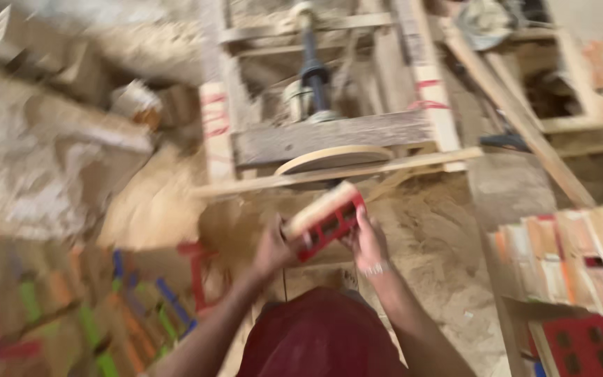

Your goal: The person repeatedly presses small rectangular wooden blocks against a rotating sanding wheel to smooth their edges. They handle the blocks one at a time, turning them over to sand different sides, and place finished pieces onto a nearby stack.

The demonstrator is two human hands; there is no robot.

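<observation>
Both hands clamp the red wooden block (324, 218) at centre, left hand (273, 248) and right hand (366, 241) on either end, near the sanding disc (334, 158) — best held square and firm, fingertips clear.

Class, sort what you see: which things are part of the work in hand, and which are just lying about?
In hand:
red block with holes
left hand
right hand

Lying about:
sawdust
coloured wooden pieces
stacked painted boards
second red block
</observation>
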